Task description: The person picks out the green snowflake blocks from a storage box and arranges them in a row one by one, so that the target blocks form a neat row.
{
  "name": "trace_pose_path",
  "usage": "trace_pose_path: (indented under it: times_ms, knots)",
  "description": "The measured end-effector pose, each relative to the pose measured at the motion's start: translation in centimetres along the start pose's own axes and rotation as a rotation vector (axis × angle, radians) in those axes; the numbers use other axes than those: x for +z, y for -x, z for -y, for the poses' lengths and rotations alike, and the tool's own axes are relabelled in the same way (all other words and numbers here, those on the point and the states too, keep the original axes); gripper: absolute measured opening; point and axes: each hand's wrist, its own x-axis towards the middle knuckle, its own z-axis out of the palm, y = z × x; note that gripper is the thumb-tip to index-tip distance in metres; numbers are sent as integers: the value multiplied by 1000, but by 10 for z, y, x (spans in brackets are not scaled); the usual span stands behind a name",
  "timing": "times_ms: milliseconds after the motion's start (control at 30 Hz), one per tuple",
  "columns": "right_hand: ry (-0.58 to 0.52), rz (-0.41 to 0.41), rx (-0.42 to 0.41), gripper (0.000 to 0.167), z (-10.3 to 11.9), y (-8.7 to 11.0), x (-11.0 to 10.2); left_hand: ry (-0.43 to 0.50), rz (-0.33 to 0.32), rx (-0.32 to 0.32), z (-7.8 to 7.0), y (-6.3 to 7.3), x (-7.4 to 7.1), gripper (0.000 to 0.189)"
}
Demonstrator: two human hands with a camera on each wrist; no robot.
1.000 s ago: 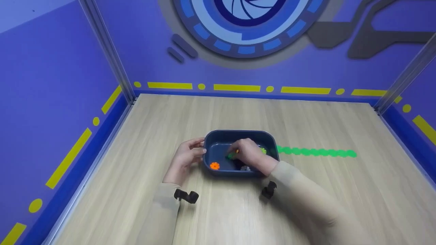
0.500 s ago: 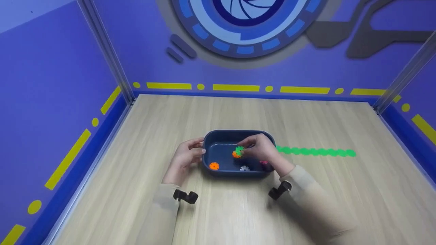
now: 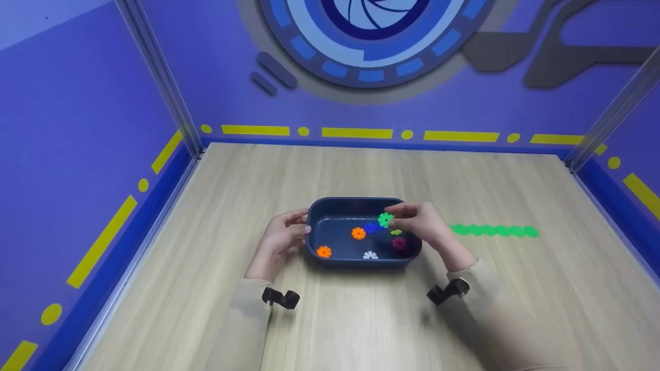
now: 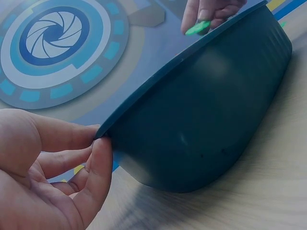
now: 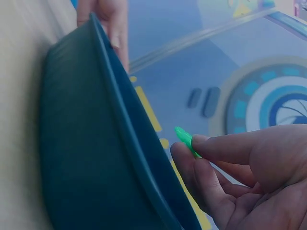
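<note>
A dark blue rounded plastic tub (image 3: 330, 262) stands on the wooden table. My left hand (image 3: 281, 234) pinches its left rim, thumb and finger meeting at the edge in the left wrist view. Over the tub's right side my right hand (image 3: 425, 224) holds a green snowflake disc (image 3: 385, 220) between thumb and fingertips. Inside lie two orange discs, one near the middle (image 3: 358, 233) and one in the front left corner (image 3: 324, 252). Around them are a white disc (image 3: 370, 255), a dark pink disc (image 3: 399, 243), a blue piece (image 3: 370, 228) and a yellow-green disc (image 3: 395, 232).
A row of overlapping green discs (image 3: 495, 230) lies on the table to the right of the tub, its left end hidden behind my right hand. Blue printed panels (image 3: 258, 113) enclose the table (image 3: 247, 175) at the back and sides.
My right hand has come up from inside the tub with the green disc and moved right, uncovering the blue and dark pink pieces. The left hand stays at the rim.
</note>
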Motion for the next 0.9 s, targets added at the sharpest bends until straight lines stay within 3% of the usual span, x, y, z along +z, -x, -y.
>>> trace_pose_path:
  times_ms: [400,900]
  knots:
    - [-39,-74,47,48,-22,24,-49,32,2,-11,1,0,0,55]
    - [-151,-164,-1,54,-56,48,-92,4,-12,-5,1,0,-1,56]
